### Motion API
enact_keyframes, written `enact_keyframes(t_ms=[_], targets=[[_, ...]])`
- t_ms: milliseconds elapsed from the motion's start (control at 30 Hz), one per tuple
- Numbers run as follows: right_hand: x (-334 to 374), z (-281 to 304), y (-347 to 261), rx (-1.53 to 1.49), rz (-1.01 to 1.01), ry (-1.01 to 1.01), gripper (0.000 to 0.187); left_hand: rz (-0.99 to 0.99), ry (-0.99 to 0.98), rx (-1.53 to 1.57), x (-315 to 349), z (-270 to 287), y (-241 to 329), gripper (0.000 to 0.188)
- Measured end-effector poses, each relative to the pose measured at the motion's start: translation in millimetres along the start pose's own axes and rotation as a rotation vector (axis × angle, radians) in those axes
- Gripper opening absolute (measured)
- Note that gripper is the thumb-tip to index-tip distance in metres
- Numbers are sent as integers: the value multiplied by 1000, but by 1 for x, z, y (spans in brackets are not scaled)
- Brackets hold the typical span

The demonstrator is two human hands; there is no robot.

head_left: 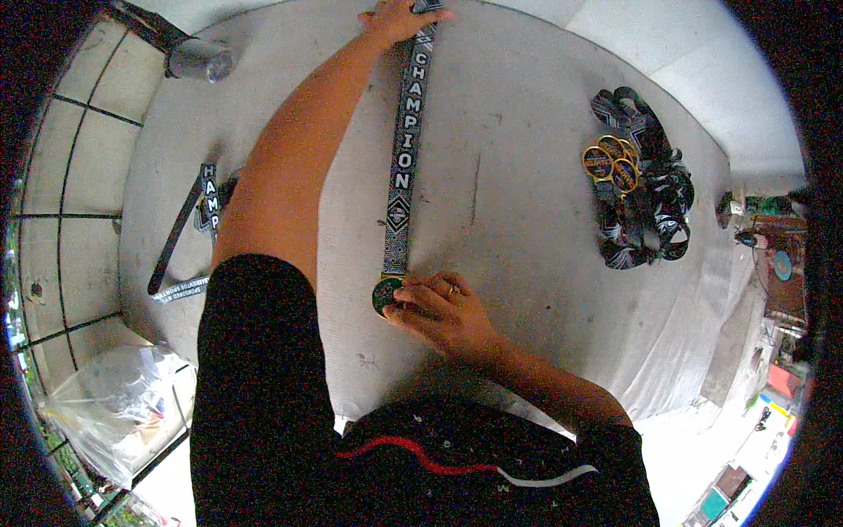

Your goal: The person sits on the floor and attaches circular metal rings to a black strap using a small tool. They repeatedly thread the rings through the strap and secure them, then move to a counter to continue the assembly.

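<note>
A: What is the left hand (399, 19) doing at the top centre of the frame?

B: It is reaching far across the desk (527, 290) and pressing down on the far end of a patterned ribbon (406, 149). Its grip is lying flat over the ribbon end rather than curling around it; the fingertips are partly cut off by the frame edge.

A: And the right hand (443, 312)?

B: It is sitting just below the centre of the frame, with its fingers narrowing onto a dark round medal (385, 294). The medal is lying on the desk at the near end of the ribbon, touching it. A ring is showing on one finger.

A: How is the ribbon lying?

B: It is stretching nearly straight between the two hands, running from the top centre down to the middle, flat on the grey surface.

A: What else is resting on the desk?

B: A pile of medals with ribbons (641, 180) is lying at the right, well apart from both hands. A second ribbon (198, 220) is lying loose at the left, beside the outstretched forearm. A metal cup (200, 60) is lying at the upper left, and a clear plastic bag (114, 408) is sitting at the lower left, beyond the desk edge.
</note>
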State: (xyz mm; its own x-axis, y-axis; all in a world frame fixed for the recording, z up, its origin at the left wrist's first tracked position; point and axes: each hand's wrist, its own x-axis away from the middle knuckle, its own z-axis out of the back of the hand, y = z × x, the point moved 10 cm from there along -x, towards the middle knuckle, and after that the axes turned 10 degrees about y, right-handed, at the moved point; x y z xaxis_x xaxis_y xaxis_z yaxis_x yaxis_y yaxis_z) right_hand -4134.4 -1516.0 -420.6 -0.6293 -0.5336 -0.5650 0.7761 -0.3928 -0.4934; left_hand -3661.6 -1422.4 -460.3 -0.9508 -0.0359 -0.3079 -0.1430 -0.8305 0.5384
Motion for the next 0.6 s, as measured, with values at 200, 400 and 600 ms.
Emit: enact_keyframes(t_ms=[200, 400, 600], targets=[[-2, -2, 4, -18, -10, 1, 36, -73, 175, -329, 21, 34, 35, 75], [1, -1, 6, -41, -53, 23, 35, -314, 521, 98, 45, 88, 58, 74], [2, 0, 10, -42, -61, 52, 36, -591, 48, -287, 182, 49, 71, 74]])
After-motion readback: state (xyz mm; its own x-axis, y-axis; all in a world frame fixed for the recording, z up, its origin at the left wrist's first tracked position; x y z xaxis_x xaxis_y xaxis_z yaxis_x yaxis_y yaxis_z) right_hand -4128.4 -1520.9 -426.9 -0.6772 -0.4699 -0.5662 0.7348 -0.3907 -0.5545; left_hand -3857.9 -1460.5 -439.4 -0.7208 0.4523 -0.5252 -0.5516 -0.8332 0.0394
